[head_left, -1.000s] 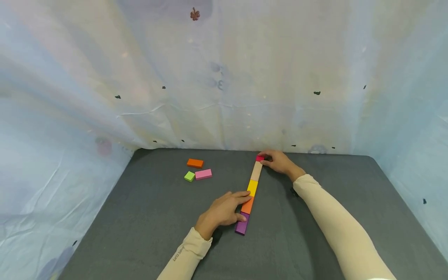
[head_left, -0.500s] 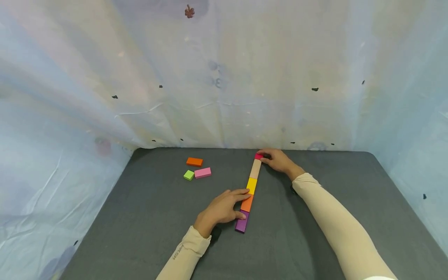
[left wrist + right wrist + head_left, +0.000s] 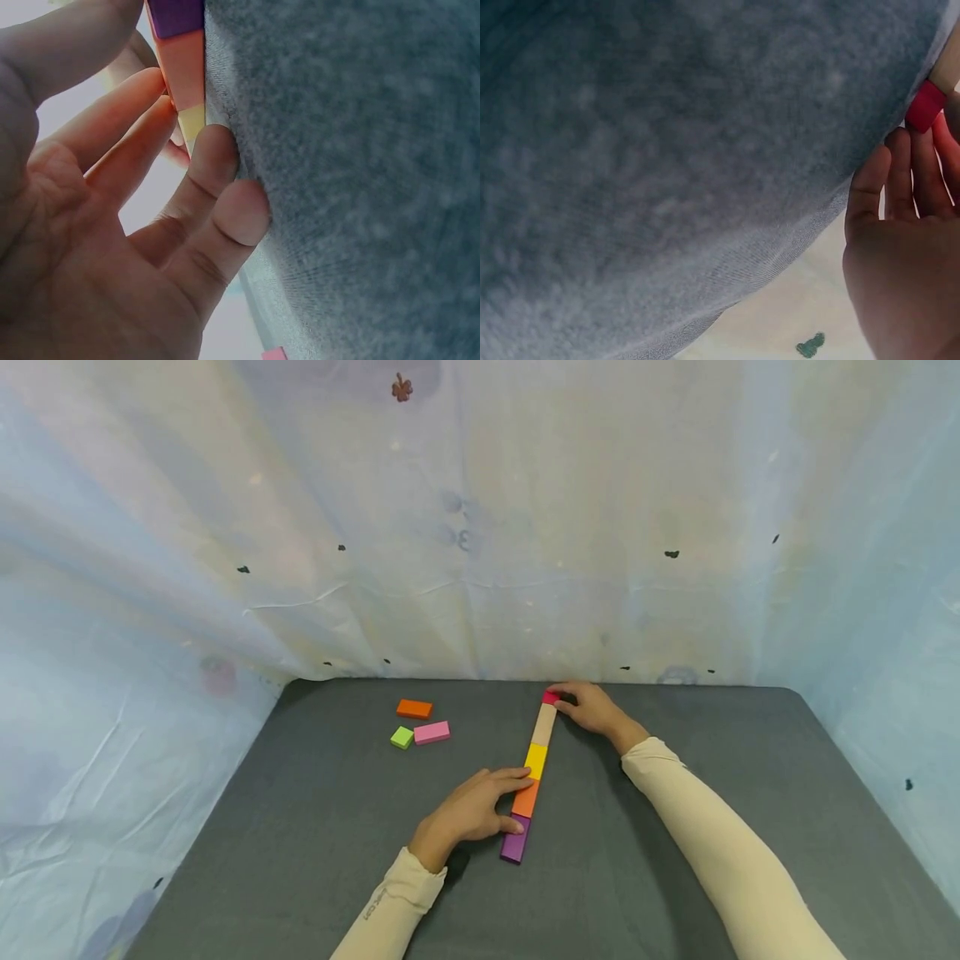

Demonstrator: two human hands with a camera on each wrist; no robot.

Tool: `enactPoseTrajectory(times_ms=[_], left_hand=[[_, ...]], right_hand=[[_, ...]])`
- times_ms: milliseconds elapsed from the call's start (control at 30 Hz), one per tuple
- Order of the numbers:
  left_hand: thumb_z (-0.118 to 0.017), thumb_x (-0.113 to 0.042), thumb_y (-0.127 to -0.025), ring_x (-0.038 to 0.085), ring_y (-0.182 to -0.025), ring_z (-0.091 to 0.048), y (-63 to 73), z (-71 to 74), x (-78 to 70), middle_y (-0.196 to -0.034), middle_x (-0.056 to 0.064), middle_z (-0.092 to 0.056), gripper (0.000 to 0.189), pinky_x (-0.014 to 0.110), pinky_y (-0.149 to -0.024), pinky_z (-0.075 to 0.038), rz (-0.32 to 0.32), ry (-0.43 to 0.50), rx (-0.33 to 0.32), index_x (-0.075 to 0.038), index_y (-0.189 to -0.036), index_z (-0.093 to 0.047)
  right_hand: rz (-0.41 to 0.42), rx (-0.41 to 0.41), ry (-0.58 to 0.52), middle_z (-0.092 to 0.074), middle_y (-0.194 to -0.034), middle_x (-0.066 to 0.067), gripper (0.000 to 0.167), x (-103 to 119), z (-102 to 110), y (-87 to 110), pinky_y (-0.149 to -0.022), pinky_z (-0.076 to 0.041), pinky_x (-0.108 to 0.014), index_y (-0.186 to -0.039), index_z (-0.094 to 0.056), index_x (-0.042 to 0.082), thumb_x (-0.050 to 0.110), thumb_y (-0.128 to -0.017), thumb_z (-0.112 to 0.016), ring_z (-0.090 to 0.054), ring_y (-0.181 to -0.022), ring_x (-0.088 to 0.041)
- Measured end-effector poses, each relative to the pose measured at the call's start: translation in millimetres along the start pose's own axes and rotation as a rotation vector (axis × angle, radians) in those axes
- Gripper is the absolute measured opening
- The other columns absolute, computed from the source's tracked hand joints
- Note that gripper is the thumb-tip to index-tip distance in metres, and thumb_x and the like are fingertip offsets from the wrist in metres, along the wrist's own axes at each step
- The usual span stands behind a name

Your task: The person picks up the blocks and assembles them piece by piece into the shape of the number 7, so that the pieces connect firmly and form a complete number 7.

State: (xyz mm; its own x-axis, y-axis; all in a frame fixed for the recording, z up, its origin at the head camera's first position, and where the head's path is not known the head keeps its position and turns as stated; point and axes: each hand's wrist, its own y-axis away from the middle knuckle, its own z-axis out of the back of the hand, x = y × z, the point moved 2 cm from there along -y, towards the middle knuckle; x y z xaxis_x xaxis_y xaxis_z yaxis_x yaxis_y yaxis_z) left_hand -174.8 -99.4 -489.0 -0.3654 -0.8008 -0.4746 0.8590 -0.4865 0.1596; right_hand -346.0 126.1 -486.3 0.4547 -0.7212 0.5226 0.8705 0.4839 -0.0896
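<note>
Left hand [image 3: 472, 808], spread, touches a five-coloured row [image 3: 525, 802]; right hand [image 3: 592, 707] pinches its red block [image 3: 550, 697].

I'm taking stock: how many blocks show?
8. In line, near to far: purple block, orange block, yellow block, beige block, red block. Loose at left: second orange block, pink block, green block. More could be hidden.

The left hand [image 3: 472, 810] hides part of the yellow block [image 3: 537, 758] and, on that block's near side, part of the purple block [image 3: 514, 848]. Beyond the yellow block, the right hand [image 3: 594, 707] conceals part of the red block [image 3: 550, 698]. The lettering [image 3: 374, 906] (just dark marks) on the left sleeve [image 3: 402, 893], left of the yellow block, is too small to read. The left wrist view's top edge cuts off the purple block; the right wrist view's right edge crops the tan block [image 3: 949, 64], against the yellow block's far end.
</note>
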Motion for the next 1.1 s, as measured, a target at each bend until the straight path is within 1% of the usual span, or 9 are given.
enactPoseTrajectory(times_ms=[133,233,367,567,633,767,900,1000,1100], left_hand=[[-0.079,-0.036,-0.084,0.023,-0.14,-0.043,0.9,2.1,0.7,-0.158,-0.015,-0.039,0.071,0.046,-0.118,-0.036,-0.009,0.019,-0.005,-0.029,-0.148,-0.049],[-0.078,-0.034,-0.084,0.023,-0.141,-0.043,0.6,3.9,1.5,-0.158,-0.013,-0.039,0.071,0.047,-0.119,-0.033,-0.024,0.028,-0.009,-0.027,-0.148,-0.049],[-0.078,-0.034,-0.084,0.023,-0.145,-0.04,-0.1,4.8,2.7,-0.158,-0.011,-0.039,0.071,0.049,-0.122,-0.027,-0.035,0.033,-0.01,-0.026,-0.148,-0.049],[-0.079,-0.035,-0.084,0.019,-0.146,-0.04,0.1,4.0,0.6,-0.158,-0.011,-0.04,0.071,0.047,-0.124,-0.024,-0.038,0.01,-0.002,-0.025,-0.148,-0.049],[-0.079,-0.035,-0.084,0.018,-0.146,-0.039,0.3,4.6,-1.8,-0.158,-0.01,-0.04,0.072,0.047,-0.125,-0.022,-0.038,0.001,0.003,-0.024,-0.148,-0.049],[-0.077,-0.036,-0.085,0.017,-0.147,-0.038,1.3,4.9,-4.6,-0.159,-0.012,-0.038,0.072,0.046,-0.125,-0.022,-0.03,-0.024,0.019,-0.025,-0.149,-0.047],[-0.075,-0.038,-0.087,0.024,-0.148,-0.035,2.8,3.3,-4.9,-0.161,-0.015,-0.033,0.073,0.049,-0.123,-0.026,-0.01,-0.045,0.038,-0.029,-0.151,-0.043],[-0.075,-0.039,-0.086,0.031,-0.148,-0.035,4.2,2.5,-5.1,-0.161,-0.017,-0.033,0.074,0.051,-0.12,-0.03,0.005,-0.043,0.035,-0.031,-0.152,-0.042],[-0.075,-0.039,-0.086,0.029,-0.149,-0.034,5.0,1.7,-5.6,-0.161,-0.017,-0.033,0.074,0.052,-0.121,-0.028,0.005,-0.039,0.035,-0.031,-0.152,-0.041]], right_hand=[[0.001,-0.002,-0.013,-0.058,-0.141,-0.019,0.039,0.7,1.4,-1.3,-0.112,-0.039,-0.056,-0.139,-0.058,0.007,0.017,-0.101,-0.059,-0.053,-0.131,-0.038],[0.009,0.002,-0.013,-0.058,-0.141,-0.019,0.04,1.5,2.9,-3.1,-0.112,-0.039,-0.056,-0.139,-0.058,0.006,0.017,-0.101,-0.058,-0.053,-0.131,-0.038],[0.017,0.01,-0.004,-0.059,-0.14,-0.018,0.04,2.1,3.6,-4.9,-0.112,-0.039,-0.056,-0.139,-0.058,0.006,0.017,-0.101,-0.058,-0.053,-0.131,-0.037],[0.022,0.014,-0.006,-0.058,-0.14,-0.019,0.04,3.5,1.8,-3.2,-0.112,-0.039,-0.056,-0.14,-0.057,0.005,0.016,-0.101,-0.058,-0.053,-0.13,-0.038],[0.017,0.014,-0.012,-0.058,-0.14,-0.019,0.04,4.2,1.7,-1.8,-0.112,-0.039,-0.056,-0.14,-0.057,0.005,0.016,-0.101,-0.058,-0.054,-0.13,-0.038],[0.0,0.017,-0.025,-0.058,-0.141,-0.018,0.04,3.9,1.4,-0.5,-0.112,-0.039,-0.056,-0.139,-0.058,0.006,0.016,-0.101,-0.059,-0.053,-0.131,-0.037],[-0.016,0.019,-0.03,-0.058,-0.142,-0.018,0.04,1.1,-0.3,-1.0,-0.113,-0.038,-0.056,-0.139,-0.058,0.008,0.017,-0.101,-0.059,-0.052,-0.133,-0.037],[-0.022,0.02,-0.03,-0.057,-0.143,-0.017,0.04,-1.0,-1.6,-1.9,-0.113,-0.037,-0.056,-0.14,-0.058,0.009,0.018,-0.101,-0.059,-0.051,-0.134,-0.037],[-0.016,0.023,-0.026,-0.057,-0.143,-0.017,0.04,-1.4,-2.2,-1.7,-0.114,-0.037,-0.056,-0.14,-0.058,0.009,0.019,-0.101,-0.058,-0.05,-0.134,-0.037]])
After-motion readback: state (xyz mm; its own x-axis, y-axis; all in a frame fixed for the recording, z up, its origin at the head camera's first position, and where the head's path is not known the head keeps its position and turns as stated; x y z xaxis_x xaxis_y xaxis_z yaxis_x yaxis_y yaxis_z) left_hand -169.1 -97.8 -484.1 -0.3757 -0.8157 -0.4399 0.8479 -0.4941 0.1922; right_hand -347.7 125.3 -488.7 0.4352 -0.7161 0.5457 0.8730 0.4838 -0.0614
